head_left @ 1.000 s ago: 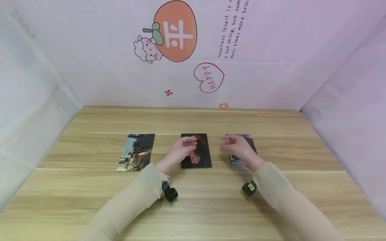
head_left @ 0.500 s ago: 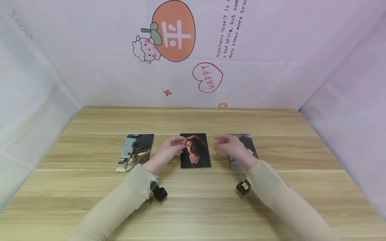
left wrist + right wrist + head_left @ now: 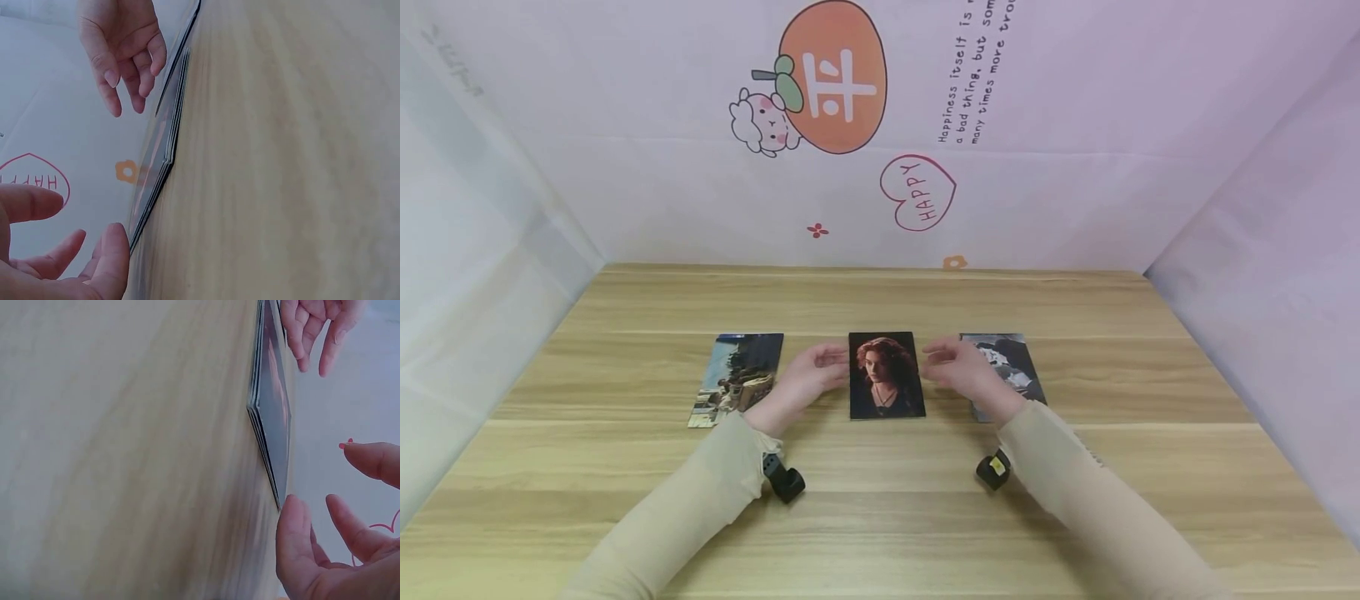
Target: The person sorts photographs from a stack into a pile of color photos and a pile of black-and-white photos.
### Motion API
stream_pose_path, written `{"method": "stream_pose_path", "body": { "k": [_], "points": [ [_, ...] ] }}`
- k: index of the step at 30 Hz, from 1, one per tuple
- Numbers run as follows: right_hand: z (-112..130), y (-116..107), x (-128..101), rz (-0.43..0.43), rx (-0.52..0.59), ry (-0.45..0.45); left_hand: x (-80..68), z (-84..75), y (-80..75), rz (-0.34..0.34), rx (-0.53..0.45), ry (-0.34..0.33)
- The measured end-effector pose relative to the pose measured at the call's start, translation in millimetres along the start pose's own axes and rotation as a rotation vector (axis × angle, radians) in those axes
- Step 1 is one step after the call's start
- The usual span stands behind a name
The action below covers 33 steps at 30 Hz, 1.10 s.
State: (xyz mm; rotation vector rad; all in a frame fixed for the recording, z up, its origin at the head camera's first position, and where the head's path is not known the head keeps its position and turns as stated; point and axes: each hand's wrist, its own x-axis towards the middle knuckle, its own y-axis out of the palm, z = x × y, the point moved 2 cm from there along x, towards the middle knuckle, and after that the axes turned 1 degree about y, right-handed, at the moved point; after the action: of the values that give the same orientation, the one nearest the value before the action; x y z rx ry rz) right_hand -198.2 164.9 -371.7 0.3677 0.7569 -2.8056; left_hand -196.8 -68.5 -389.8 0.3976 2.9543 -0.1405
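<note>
Three photos in a row on the table. In the middle, a small pile of photos with a red-haired person on top. Flat on the wood, halfway between the left photo and the right photo.

A second ago: left hand right over the top of the pile, hiding the face. Right hand farther out, over the right photo.

Now: left hand off the pile and just beside its left edge. Right hand in closer, just beside the pile's right edge. Whole face showing again. More of the right photo showing too. Pile itself in the same spot as before, not lifted and not turned.

Both hands loose, fingers a little bent, nothing held. One on each side of the pile, with the pile in the gap between them.

From the wrist views: thin edges of several photos stacked up, and a thumb very close to a near corner on each side. Touching or not? Too close to tell.

So, a fair guess: pile let go, lying free on the table, both hands near it and gripping nothing. Left and right photos not touched.
</note>
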Motion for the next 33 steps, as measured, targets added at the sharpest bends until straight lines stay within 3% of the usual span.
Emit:
{"method": "stream_pose_path", "body": {
  "k": [12,33],
  "points": [
    [-2.5,5.8,2.3,0.029,0.004,0.014,-0.5,2.9,-0.7,-0.001,0.055,-0.016],
    [0.3,12.4,1.4,0.041,0.013,-0.024,-1.5,2.0,1.6,0.015,0.052,-0.026]
  ]
}}
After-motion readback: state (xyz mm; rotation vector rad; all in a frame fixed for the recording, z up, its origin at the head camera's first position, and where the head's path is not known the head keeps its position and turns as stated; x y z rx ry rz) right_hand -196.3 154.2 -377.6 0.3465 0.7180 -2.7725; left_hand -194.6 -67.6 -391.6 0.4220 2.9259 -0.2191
